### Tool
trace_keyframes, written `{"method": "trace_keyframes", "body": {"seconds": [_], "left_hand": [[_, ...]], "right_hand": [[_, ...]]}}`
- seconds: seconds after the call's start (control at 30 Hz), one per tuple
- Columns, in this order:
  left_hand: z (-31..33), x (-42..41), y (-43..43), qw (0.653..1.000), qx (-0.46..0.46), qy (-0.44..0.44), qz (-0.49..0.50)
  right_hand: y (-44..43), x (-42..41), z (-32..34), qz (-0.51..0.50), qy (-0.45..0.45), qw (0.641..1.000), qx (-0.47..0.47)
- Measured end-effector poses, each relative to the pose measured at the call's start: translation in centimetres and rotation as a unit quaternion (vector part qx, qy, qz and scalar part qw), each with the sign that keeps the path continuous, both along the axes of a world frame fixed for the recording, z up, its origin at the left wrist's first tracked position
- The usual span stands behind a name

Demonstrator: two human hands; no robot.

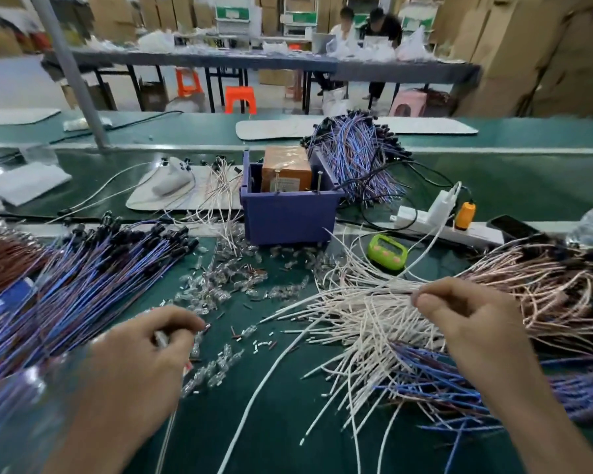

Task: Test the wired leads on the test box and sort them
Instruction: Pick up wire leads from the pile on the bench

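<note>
Thin white leads [374, 313], clear glassy bulbs [216, 292]

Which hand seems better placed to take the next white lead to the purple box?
Probably the right hand: its fingers pinch a white lead from the pile beneath. The left hand holds something small.

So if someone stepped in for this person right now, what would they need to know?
The left hand grips a small pale piece, too blurred to name.
The right hand pinches a white lead at the white pile.
The purple test box stands behind, mid-table.
The blue leads lie heaped on the left, the pinkish leads on the right, seemingly sorted.
Left to do: test the white pile, it seems.
</note>
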State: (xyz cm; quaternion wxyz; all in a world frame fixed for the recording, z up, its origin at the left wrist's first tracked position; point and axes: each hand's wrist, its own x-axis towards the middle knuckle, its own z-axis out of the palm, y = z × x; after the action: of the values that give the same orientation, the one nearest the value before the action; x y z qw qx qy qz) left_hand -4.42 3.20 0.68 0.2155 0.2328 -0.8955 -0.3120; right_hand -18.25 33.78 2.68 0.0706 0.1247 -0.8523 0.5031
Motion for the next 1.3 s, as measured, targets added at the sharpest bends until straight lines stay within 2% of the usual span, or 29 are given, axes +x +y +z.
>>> {"method": "trace_keyframes", "body": {"seconds": [0.1, 0.23, 0.4, 0.6, 0.73, 1.07, 1.2, 1.23, 1.3], "left_hand": [[0.0, -4.9, 0.6, 0.996, 0.076, 0.036, -0.002], [-0.3, -9.9, 2.8, 0.995, 0.016, 0.056, -0.077], [-1.7, -12.8, 4.7, 0.973, -0.115, 0.125, -0.155], [-3.0, -12.8, 3.8, 0.964, -0.170, 0.108, -0.172], [-3.3, -12.9, 3.2, 0.967, -0.177, 0.084, -0.161], [-3.4, -13.8, 3.7, 0.968, -0.198, 0.071, -0.137], [-2.9, -13.5, 3.2, 0.958, -0.232, 0.141, -0.090], [-2.7, -13.4, 2.9, 0.955, -0.242, 0.160, -0.071], [-2.3, -13.3, 2.4, 0.948, -0.257, 0.188, -0.025]], "right_hand": [[-2.0, -2.8, -0.9, -0.013, 0.023, 1.000, 0.005], [-5.8, -6.3, -1.1, 0.009, 0.065, 0.998, 0.013], [-7.9, -7.7, -2.3, 0.061, 0.067, 0.990, 0.109], [-7.8, -7.4, -3.5, 0.073, 0.051, 0.977, 0.193], [-8.1, -7.4, -3.8, 0.067, 0.028, 0.969, 0.237], [-7.8, -7.3, -4.1, 0.077, 0.030, 0.977, 0.196], [-6.9, -7.7, -2.4, -0.021, 0.112, 0.985, 0.133], [-6.4, -8.3, -1.9, -0.060, 0.123, 0.980, 0.146], [-5.3, -9.6, -0.7, -0.103, 0.086, 0.964, 0.228]]}}
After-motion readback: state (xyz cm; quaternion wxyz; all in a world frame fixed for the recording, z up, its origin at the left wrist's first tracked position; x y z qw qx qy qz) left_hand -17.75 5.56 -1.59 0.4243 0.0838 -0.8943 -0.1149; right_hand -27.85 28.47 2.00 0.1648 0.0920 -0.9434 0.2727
